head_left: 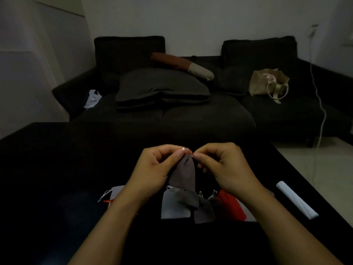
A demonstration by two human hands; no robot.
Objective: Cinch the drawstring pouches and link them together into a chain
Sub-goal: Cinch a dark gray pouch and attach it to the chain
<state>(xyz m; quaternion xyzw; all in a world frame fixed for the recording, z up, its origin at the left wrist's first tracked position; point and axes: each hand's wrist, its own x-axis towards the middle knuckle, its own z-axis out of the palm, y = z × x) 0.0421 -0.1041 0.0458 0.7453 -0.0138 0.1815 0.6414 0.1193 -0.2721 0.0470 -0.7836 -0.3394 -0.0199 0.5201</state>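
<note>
A brownish-grey drawstring pouch hangs upright above the black table, its top gathered narrow. My left hand pinches the pouch's top from the left. My right hand pinches the pale drawstring at the top from the right. Below the held pouch lie several more pouches: a light grey one, a dark grey one, a red one and a pale grey one partly hidden under my left forearm.
A white folded roll lies near the table's right edge. Beyond the table stands a dark sofa with cushions, a beige tote bag and a white plastic bag. A white cable hangs at the right.
</note>
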